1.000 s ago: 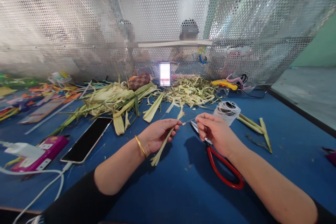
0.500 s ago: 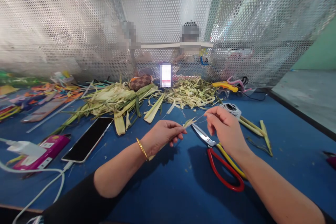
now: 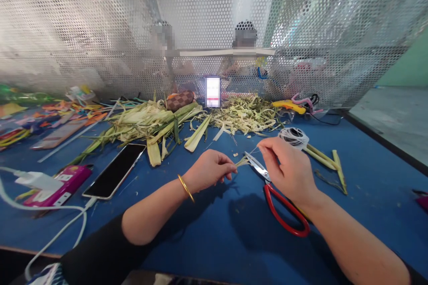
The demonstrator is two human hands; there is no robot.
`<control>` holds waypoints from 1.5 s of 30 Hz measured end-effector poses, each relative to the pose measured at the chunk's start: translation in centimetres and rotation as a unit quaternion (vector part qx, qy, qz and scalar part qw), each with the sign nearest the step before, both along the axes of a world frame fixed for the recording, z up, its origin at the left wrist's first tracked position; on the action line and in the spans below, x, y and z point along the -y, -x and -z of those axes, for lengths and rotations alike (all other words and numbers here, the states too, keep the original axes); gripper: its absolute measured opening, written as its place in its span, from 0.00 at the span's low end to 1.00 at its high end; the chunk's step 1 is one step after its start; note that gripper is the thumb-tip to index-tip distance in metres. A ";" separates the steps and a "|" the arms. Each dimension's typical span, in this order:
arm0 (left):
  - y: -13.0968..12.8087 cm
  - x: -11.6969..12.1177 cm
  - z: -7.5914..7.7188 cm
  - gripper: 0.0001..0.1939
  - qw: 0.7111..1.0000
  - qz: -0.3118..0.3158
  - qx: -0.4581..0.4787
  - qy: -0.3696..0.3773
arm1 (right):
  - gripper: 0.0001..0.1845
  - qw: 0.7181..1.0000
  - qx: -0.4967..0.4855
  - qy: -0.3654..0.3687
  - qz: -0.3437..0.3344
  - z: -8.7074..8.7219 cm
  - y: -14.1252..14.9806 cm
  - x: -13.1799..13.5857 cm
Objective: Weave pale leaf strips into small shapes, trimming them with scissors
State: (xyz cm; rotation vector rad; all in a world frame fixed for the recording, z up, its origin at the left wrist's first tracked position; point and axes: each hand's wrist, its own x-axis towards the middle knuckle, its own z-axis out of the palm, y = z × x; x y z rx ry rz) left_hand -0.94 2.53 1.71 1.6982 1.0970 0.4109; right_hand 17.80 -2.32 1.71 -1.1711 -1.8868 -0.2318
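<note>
My left hand [image 3: 209,169] is closed in a pinch on a thin bundle of pale green husk strips [image 3: 242,161], whose frayed end sticks out to the right. Thumb and forefinger of my right hand [image 3: 289,164] are pressed together on a fine thread [image 3: 253,150] that runs toward the tip of the strips. Beneath my right hand lies a pair of scissors [image 3: 266,175] on the blue table, blades pointing away to the left. One handle is red; the yellow one is mostly hidden by my wrist. A roll of white cord [image 3: 294,137] sits just beyond my right hand.
Long husks [image 3: 143,120] and a shredded heap [image 3: 247,116] lie along a perforated metal screen [image 3: 100,31]. At left are a charging phone [image 3: 115,171] and a purple power strip [image 3: 67,185]. Stalks [image 3: 339,171] lie at right. People show behind the screen.
My right hand has shifted slightly left and down, covering more of the yellow scissor handle. The strips in my left hand sit a little lower. The camera view has shifted slightly.
</note>
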 end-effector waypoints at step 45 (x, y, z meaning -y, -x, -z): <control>1.6 -1.0 -0.7 0.07 0.872 -0.017 -0.065 -0.486 | 0.09 0.953 0.015 0.240 -0.185 1.5 2.2 0.7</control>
